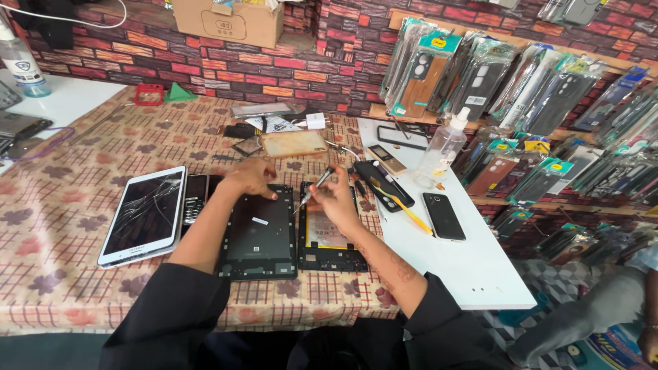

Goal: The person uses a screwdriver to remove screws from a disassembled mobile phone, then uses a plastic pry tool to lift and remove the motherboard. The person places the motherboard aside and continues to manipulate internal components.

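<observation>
Right hand (340, 194) is pinching a screwdriver (312, 187), tip slanting down-left onto the opened tablet frame (327, 236) lying lengthwise on the bench (68, 226). Left hand (250, 177), fingers flat and holding nothing, is pressing the dark back panel (259, 236) just left.

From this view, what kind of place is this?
Probably a phone and tablet repair stall: an opened tablet under the right hand, which holds a screwdriver, a cracked white tablet on the table, and packaged phone cases racked along the brick-patterned wall.
</observation>
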